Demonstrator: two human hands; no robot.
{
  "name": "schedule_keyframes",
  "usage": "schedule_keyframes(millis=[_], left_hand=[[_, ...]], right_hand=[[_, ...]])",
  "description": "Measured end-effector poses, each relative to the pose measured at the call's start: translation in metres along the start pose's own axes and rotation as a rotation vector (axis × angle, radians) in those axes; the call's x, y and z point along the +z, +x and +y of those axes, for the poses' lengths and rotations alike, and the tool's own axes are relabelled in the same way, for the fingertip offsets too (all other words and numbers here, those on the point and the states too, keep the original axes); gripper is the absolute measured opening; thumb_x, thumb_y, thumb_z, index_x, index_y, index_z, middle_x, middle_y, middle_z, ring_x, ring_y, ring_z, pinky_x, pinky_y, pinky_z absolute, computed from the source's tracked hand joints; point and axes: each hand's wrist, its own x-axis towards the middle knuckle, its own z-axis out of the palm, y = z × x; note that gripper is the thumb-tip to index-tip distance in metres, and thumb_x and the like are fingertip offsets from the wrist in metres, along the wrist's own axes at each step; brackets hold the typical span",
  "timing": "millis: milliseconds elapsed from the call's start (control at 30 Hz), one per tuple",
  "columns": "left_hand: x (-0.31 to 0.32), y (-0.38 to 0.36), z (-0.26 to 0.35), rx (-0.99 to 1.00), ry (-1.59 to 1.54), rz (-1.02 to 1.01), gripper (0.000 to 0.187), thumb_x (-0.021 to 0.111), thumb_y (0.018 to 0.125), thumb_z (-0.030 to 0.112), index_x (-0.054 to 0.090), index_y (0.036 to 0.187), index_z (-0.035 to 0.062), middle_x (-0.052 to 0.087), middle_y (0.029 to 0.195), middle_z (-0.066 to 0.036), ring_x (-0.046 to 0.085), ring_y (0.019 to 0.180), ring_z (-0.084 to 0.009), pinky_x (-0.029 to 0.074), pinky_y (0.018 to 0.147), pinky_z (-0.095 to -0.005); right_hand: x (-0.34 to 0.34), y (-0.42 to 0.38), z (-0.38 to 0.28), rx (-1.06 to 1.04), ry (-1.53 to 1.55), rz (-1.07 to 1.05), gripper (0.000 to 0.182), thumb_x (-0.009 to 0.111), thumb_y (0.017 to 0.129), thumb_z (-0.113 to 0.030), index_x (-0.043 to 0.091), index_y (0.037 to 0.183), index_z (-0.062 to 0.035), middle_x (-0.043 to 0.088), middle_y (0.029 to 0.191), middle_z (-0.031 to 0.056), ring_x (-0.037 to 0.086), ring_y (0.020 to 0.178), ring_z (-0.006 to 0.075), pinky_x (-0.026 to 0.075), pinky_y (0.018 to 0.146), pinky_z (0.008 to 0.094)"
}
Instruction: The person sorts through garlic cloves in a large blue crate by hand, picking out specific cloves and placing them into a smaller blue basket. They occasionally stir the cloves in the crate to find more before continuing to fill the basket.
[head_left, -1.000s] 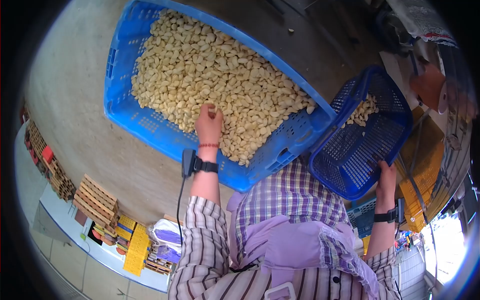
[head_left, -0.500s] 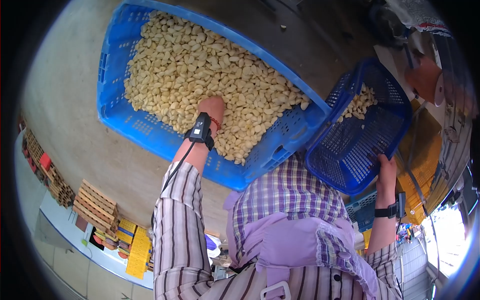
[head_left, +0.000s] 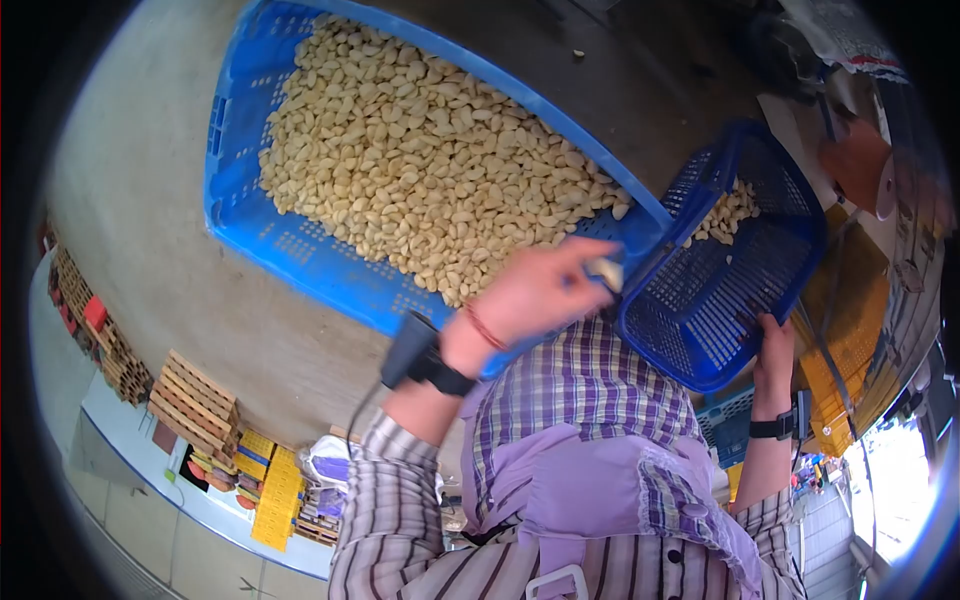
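Note:
My left hand (head_left: 545, 290), blurred by motion, pinches a pale peeled clove (head_left: 607, 273) between thumb and fingers, over the right end of a large light-blue crate (head_left: 275, 262). Many similar pale cloves (head_left: 420, 170) fill much of that crate. At the right, a dark-blue perforated basket (head_left: 700, 310) is tilted, with a small pile of cloves (head_left: 725, 215) inside. My right hand (head_left: 775, 350) grips the basket's near right rim. Both wrists wear black straps with devices, and a red bracelet circles the left wrist.
A plaid and lavender apron (head_left: 580, 400) covers my lap and front. Wooden pallets (head_left: 190, 405) and yellow crates (head_left: 275, 495) stand at the lower left. A yellow perforated crate (head_left: 850, 375) is at the right. One loose piece (head_left: 578, 53) lies on the floor.
My left hand has come up out of the clove pile and moved right toward the dark-blue basket, now with a clove between its fingers. My right hand remains on the basket rim.

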Motion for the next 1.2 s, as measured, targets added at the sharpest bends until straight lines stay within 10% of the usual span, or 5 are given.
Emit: schedule_keyframes(millis=[333, 800, 967, 1033, 1200], left_hand=[[0.019, -0.007, -0.158, -0.315, 1.022, 0.367, 0.015, 0.061, 0.079, 0.015, 0.064, 0.092, 0.0085, 0.061, 0.081, -0.012, 0.063, 0.068, -0.0283, 0.049, 0.053, -0.0395], [0.025, -0.005, -0.113, -0.303, 0.19, 0.624, 0.016, 0.068, 0.078, 0.017, 0.065, 0.088, 0.0037, 0.067, 0.082, -0.008, 0.064, 0.067, -0.0212, 0.051, 0.061, -0.0311], [0.059, 0.0, 0.015, 0.312, 0.041, 0.239, 0.029, 0.068, 0.079, 0.019, 0.066, 0.104, 0.0049, 0.065, 0.095, -0.012, 0.063, 0.084, -0.0265, 0.051, 0.069, -0.0307], [0.05, 0.005, 0.014, 0.434, 0.237, 0.517, 0.028, 0.068, 0.079, 0.016, 0.064, 0.105, 0.0055, 0.062, 0.106, -0.014, 0.062, 0.09, -0.0257, 0.051, 0.07, -0.0316], [-0.019, -0.019, -0.135, -0.435, 0.162, 1.397, 0.039, 0.063, 0.084, 0.015, 0.053, 0.117, -0.0047, 0.057, 0.11, -0.02, 0.058, 0.094, -0.0298, 0.048, 0.082, -0.0362]], right_hand=[[-0.004, 0.002, 0.009, -0.028, 0.016, -0.027, 0.033, 0.046, 0.085, -0.007, 0.054, 0.115, 0.0028, 0.062, 0.107, 0.0104, 0.058, 0.097, 0.0178, 0.045, 0.087, 0.0285], [-0.007, 0.003, 0.014, -0.058, 0.012, 0.034, 0.031, 0.046, 0.085, -0.006, 0.055, 0.113, 0.0029, 0.063, 0.105, 0.0103, 0.059, 0.093, 0.0171, 0.044, 0.087, 0.0294], [-0.004, -0.001, 0.011, -0.004, 0.011, -0.02, 0.032, 0.046, 0.084, -0.006, 0.055, 0.114, 0.0027, 0.062, 0.107, 0.0105, 0.059, 0.096, 0.0174, 0.045, 0.087, 0.0291], [-0.008, 0.002, 0.014, -0.007, 0.028, 0.002, 0.032, 0.046, 0.084, -0.006, 0.055, 0.114, 0.0026, 0.062, 0.107, 0.0104, 0.058, 0.096, 0.0173, 0.045, 0.087, 0.0288], [-0.007, 0.0, 0.014, -0.042, 0.004, -0.015, 0.032, 0.046, 0.085, -0.007, 0.055, 0.115, 0.0023, 0.062, 0.107, 0.0103, 0.058, 0.095, 0.0174, 0.045, 0.087, 0.029]])
